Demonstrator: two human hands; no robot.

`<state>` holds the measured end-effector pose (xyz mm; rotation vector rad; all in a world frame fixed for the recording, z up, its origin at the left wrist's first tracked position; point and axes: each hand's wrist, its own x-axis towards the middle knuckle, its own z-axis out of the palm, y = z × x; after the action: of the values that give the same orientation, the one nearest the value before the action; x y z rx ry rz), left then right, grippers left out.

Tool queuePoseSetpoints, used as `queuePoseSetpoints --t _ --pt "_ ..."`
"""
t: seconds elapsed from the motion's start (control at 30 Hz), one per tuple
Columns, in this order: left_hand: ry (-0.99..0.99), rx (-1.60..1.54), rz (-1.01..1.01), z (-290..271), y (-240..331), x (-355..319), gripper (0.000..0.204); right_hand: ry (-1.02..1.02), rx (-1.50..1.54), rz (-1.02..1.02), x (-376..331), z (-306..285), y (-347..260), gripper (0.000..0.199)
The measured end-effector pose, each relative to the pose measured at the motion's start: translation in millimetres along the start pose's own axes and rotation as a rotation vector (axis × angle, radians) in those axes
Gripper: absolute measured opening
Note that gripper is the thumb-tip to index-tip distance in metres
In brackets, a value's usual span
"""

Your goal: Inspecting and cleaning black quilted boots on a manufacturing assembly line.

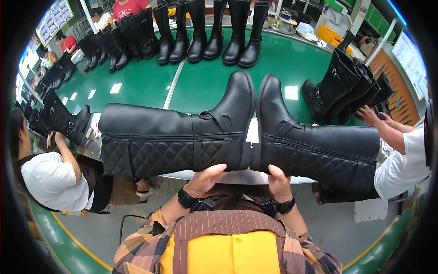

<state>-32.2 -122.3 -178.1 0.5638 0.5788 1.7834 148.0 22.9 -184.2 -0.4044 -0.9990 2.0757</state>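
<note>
Two tall black boots lie sideways in front of me, their soles almost meeting in the middle and their toes pointing away. My left hand point(205, 179) grips the left boot point(155, 121) at its heel, thumb on top and fingers hidden beneath. In the same way my right hand point(279, 182) holds the right boot point(333, 139) by the heel. Each boot has a quilted panel on the near side, a zip along its length and crossed straps at the ankle. Their shafts stretch out to the left and right.
Beyond lies a green table point(200, 89) with a row of standing black boots point(197, 34) at its far side. More boots point(337, 84) stand at the right. Co-workers sit close by: one in a white shirt point(54, 178) at left, another white sleeve point(404, 160) at right.
</note>
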Motion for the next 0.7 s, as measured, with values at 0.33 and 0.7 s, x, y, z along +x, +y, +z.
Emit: queuePoseSetpoints --t 0.33,0.7 --pt "0.091 0.217 -0.551 -22.5 -29.9 5.5 0.037 -0.237 -1.303 -0.486 18.5 61.4 -22.4 0.09" --pt "-0.104 0.55 -0.084 8.9 49.6 17.3 0.052 -0.249 0.023 0.362 118.1 5.1 -8.9 0.05"
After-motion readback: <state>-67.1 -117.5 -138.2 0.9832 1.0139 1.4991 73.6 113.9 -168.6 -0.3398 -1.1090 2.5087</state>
